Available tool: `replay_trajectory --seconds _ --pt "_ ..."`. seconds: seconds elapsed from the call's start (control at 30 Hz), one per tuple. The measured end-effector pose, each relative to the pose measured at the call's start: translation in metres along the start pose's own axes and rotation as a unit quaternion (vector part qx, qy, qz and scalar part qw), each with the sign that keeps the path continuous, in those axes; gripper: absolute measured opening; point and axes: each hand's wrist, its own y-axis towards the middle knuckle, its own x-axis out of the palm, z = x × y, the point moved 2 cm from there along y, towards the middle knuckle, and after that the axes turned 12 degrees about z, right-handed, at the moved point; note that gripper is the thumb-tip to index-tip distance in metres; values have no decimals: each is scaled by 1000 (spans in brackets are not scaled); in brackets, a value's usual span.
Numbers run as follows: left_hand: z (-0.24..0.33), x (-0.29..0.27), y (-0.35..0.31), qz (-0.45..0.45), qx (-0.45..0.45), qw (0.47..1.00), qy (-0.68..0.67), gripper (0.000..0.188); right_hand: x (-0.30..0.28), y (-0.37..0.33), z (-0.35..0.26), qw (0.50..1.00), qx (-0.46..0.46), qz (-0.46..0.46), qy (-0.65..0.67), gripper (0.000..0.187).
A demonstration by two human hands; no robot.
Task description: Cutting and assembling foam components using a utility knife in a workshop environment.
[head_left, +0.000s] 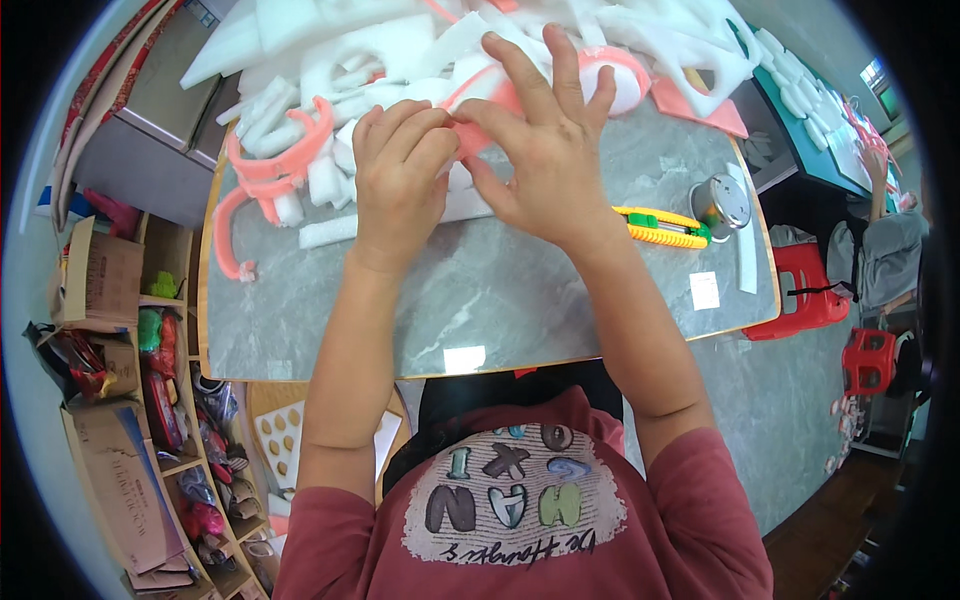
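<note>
Over the far half of the table, both hands meet at a small pink foam piece [474, 139]. My left hand [402, 185] has its fingers curled and closed at the piece's left side, hiding part of it. With thumb and index finger, my right hand [552, 150] pinches the other side, while its remaining fingers spread upward. A white foam strip [335, 232] lies beneath the hands. Just beyond them is a heap of white foam offcuts [400, 60], mixed with curved pink foam pieces [285, 165].
A yellow and green utility knife [662, 228] lies right of my right forearm, beside a round metal tin [722, 205]. Another white strip [745, 250] runs near the right edge. Shelves [190, 400] stand left, red stools [805, 290] right. Another person's arm [876, 180] shows far right.
</note>
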Motion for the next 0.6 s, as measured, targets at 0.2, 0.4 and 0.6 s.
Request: replay_trajectory --seconds 0.2,0.4,0.6 --pt "3 2 -2 -34 -39 999 -16 27 1 -4 7 997 23 -71 -24 26" --pt "10 3 1 -91 -79 990 -69 38 5 -11 11 993 26 -99 -58 21" --pt "-4 -3 -2 -92 -147 982 -72 48 8 -9 10 995 25 -85 -37 16"
